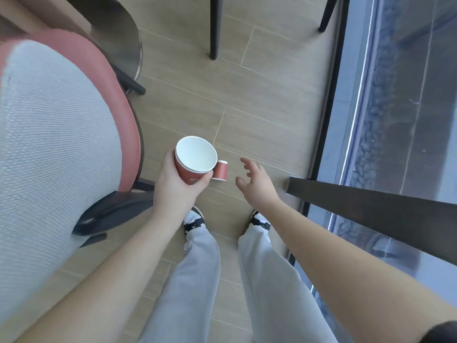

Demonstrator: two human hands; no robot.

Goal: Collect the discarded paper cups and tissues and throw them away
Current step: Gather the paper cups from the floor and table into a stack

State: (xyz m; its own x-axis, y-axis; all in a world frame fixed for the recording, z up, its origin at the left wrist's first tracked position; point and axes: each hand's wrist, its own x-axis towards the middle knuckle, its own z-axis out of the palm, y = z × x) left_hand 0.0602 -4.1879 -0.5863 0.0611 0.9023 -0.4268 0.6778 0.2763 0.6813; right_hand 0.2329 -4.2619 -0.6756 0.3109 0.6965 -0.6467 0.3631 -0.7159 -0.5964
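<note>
My left hand (pixel 176 186) grips a red paper cup (pixel 195 158) with a white inside, held upright above the floor; a second rim shows just under its top rim, like nested cups. Another red paper cup (pixel 220 170) lies on its side on the wooden floor, partly hidden behind the held cup. My right hand (pixel 256 180) hovers to the right of the fallen cup, fingers spread and loosely bent, holding nothing and not touching it.
A chair with a grey mesh seat and a red rim (pixel 128 120) stands close on the left. A dark table edge (pixel 371 206) juts in from the right, next to a glass wall (pixel 395 95). Dark chair legs (pixel 214 28) stand ahead. My feet (pixel 195 219) are just below the cups.
</note>
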